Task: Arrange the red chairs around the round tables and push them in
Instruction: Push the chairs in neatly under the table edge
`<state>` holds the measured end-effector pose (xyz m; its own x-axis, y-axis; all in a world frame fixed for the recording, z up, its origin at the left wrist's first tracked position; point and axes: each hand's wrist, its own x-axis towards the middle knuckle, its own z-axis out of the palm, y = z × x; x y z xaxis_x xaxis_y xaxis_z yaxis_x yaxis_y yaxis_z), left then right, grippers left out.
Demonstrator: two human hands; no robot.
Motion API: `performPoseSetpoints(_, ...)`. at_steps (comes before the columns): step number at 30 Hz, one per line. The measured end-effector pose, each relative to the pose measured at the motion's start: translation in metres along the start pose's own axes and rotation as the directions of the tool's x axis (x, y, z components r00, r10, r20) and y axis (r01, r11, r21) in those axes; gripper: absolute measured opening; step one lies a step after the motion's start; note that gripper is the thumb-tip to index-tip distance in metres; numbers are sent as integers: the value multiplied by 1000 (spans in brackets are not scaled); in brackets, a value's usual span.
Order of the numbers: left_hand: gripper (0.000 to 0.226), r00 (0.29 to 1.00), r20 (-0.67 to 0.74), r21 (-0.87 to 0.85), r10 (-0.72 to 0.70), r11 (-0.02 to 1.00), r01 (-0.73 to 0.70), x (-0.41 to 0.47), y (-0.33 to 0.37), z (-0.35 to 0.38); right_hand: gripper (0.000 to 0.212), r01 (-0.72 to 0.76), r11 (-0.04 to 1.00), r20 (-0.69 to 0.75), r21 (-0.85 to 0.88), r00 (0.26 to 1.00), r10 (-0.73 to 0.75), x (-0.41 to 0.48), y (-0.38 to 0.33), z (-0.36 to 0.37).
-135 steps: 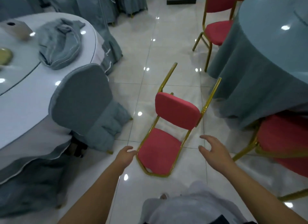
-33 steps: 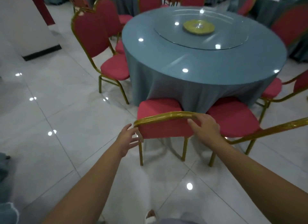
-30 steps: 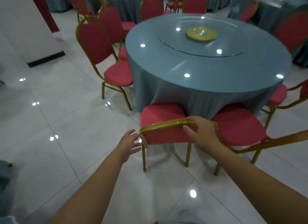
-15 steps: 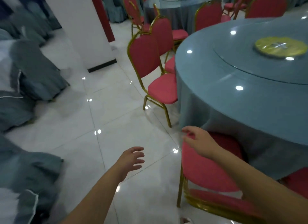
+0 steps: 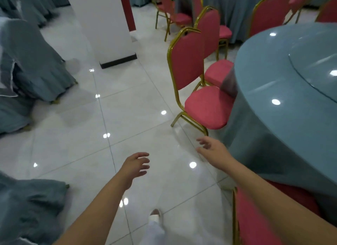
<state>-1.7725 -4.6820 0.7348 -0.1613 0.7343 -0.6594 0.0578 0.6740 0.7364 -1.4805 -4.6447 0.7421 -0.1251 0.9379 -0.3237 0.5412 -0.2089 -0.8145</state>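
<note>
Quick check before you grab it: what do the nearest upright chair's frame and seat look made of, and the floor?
Chair frame: thin gold-coloured tubing, probably painted metal. Seat: matte red fabric, seemingly padded. Floor: glossy pale tile, with grout lines and sharp light reflections.

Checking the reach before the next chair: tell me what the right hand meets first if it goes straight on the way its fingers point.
Probably the near red chair: the right hand is open, fingers aimed up-left toward its gold front leg. Depth is unclear, so it might pass over bare floor.

Person: left hand (image 5: 135, 165) and right hand (image 5: 212, 149) bare, no rings or watch seen. Forearms bare, sleeves out of view. White trouser leg (image 5: 153, 232), pale shoe (image 5: 155, 214).
</note>
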Motion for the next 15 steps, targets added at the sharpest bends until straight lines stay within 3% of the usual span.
performPoseSetpoints(8, 22, 985, 128, 87, 117, 988, -129, 121, 147, -71, 31, -124, 978, -162, 167, 975, 151, 100, -66, 29)
performPoseSetpoints(12, 22, 959, 193, 170, 208, 955, -242, 188, 203, -81, 46, -131, 978, -248, 162, 954, 169, 183, -88, 18)
performPoseSetpoints(15, 35, 941, 248, 311, 232, 901, -304, 250, 245, -88, 72, -121, 982, -303, 142, 939, 160, 278, -112, 6)
